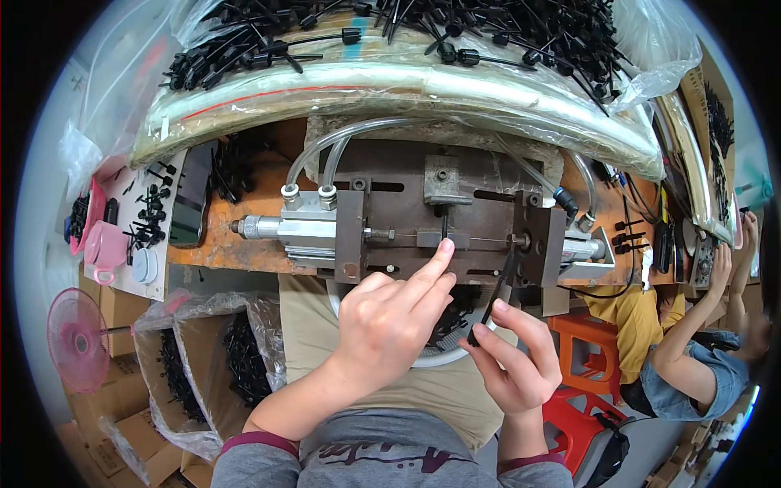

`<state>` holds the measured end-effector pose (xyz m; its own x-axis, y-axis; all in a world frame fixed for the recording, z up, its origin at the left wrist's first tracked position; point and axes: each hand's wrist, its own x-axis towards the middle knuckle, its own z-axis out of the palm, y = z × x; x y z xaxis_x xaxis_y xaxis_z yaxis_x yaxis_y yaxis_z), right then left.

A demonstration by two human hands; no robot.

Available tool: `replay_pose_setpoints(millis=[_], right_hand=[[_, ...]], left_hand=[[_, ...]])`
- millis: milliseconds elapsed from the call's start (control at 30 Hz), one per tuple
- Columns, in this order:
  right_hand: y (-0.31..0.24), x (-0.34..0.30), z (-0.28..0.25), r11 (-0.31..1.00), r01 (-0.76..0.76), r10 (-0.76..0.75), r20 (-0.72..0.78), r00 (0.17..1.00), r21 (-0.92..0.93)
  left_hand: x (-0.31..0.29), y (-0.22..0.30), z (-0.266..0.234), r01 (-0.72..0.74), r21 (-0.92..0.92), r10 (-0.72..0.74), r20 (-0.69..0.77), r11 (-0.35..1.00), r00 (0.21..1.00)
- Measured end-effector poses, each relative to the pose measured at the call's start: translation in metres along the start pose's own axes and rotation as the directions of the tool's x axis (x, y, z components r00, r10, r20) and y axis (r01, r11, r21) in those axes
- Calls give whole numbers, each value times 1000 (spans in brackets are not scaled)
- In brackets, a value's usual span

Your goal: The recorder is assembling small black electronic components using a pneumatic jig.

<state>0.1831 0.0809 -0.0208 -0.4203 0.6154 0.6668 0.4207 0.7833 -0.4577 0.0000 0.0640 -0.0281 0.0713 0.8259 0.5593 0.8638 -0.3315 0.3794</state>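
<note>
A brown metal fixture (399, 175) with a pneumatic cylinder at each side lies before me on the bench. My left hand (386, 317) reaches over its front edge, holding nothing. Its index finger is stretched out, the tip on a small black part (445, 221) in the middle of the fixture, below a metal block (443, 180). The other fingers are bent. Right of it, my right hand (521, 358) pinches a black plastic stem (498, 293) between thumb and fingers, its thin end tilted up toward the fixture's right plate (543, 244).
A plastic-covered surface with heaped black parts (561, 37) lies behind the fixture. Clear air hoses (358, 128) arch over it. Below stand a white basket (439, 358) and lined boxes (195, 366) of black parts. A pink fan (77, 333) is left; another person (691, 366) sits right.
</note>
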Motion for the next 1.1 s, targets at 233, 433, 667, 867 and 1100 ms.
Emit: replay_pose_setpoints(millis=[233,433,667,867,1100], right_hand=[[-3,9,4,1000,-3,2,69,998,12],[-1,24,24,994,14,6,175,985,-112],[-7,37,32,968,-12,87,292,952,-251],[-10,42,25,960,-11,116,360,926,-281],[0,110,4,996,66,-47,260,965,-67]], left_hand=[[-6,1,-25,-24,-94,37,129,995,991],[-32,-4,-38,-14,-299,143,416,954,898],[-40,-4,-33,-12,-340,161,416,940,895],[-39,-3,-31,-60,-356,205,384,932,900],[-43,-5,-37,-115,-383,245,313,917,917]])
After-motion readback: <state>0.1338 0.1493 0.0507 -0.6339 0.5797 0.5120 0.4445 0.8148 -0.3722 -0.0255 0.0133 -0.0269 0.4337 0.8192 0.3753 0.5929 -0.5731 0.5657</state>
